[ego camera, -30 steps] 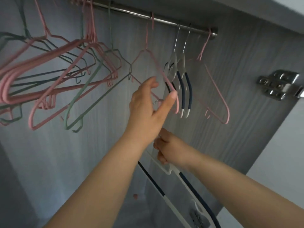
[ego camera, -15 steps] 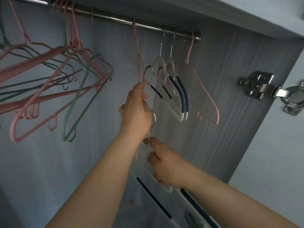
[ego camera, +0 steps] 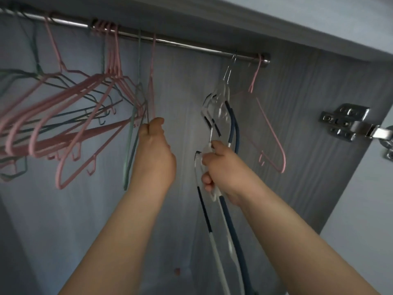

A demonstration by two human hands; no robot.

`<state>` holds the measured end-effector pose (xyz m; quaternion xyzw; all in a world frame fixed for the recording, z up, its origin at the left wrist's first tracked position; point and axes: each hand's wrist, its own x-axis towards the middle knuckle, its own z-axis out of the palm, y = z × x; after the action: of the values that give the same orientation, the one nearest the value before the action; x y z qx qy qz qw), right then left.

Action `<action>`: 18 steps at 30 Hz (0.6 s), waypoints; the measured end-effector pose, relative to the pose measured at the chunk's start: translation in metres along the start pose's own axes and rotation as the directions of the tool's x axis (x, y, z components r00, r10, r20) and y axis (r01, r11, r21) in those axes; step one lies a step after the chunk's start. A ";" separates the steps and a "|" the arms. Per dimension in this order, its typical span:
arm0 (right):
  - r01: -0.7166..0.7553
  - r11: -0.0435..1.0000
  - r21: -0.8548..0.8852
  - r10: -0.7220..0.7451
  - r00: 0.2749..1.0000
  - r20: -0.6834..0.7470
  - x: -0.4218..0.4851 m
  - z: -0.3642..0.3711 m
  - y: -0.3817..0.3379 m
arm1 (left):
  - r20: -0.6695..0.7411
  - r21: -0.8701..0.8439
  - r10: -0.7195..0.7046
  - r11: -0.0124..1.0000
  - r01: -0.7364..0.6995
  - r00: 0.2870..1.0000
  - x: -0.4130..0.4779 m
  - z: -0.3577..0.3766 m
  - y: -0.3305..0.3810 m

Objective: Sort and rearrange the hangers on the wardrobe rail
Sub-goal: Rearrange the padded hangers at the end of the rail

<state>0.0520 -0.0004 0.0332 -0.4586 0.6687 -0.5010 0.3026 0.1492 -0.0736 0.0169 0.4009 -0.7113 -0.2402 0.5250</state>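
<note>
A metal rail [ego camera: 191,46] runs across the top of the wardrobe, and both arms reach up toward it. The left hand [ego camera: 155,154] has its fingers curled round the lower part of a pink hanger [ego camera: 151,81], which hangs edge-on from the rail with its hook over the bar. Just to its left hangs a green hanger [ego camera: 129,158], and beyond that a bunch of pink hangers [ego camera: 113,60] crowds the rail, tilted and tangled with darker green ones [ego camera: 38,67]. The right hand [ego camera: 221,167] grasps a white and navy hanger [ego camera: 214,248] near its neck; this one is off the rail, below it, its body trailing down past the wrist toward the bottom of the view. Above that hand, two matching hangers [ego camera: 221,103] with navy strips hang side by side from wire hooks near the rail's right end. A lone pink hanger [ego camera: 270,128] hangs last, just beside them, close to the rail's end cap. A metal hinge [ego camera: 344,122] sits on the side panel to the right.
</note>
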 end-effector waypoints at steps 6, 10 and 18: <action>-0.058 0.978 0.199 0.047 0.997 0.056 0.003 0.012 0.002 | 0.003 0.083 -0.005 0.997 0.005 1.000 -0.006 -0.006 0.003; 0.043 0.978 0.205 -0.052 0.998 0.038 0.022 0.019 -0.027 | 0.003 0.214 0.018 0.977 -0.018 1.000 -0.009 -0.010 0.004; 0.167 0.975 0.149 -0.149 0.981 -0.125 0.099 -0.011 -0.113 | -0.184 0.070 0.437 0.899 -0.432 0.880 -0.044 -0.004 0.022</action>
<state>0.0382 -0.0959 0.1494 -0.4558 0.6041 -0.6001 0.2592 0.1518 -0.0248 0.0108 0.2598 -0.7311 -0.0664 0.6274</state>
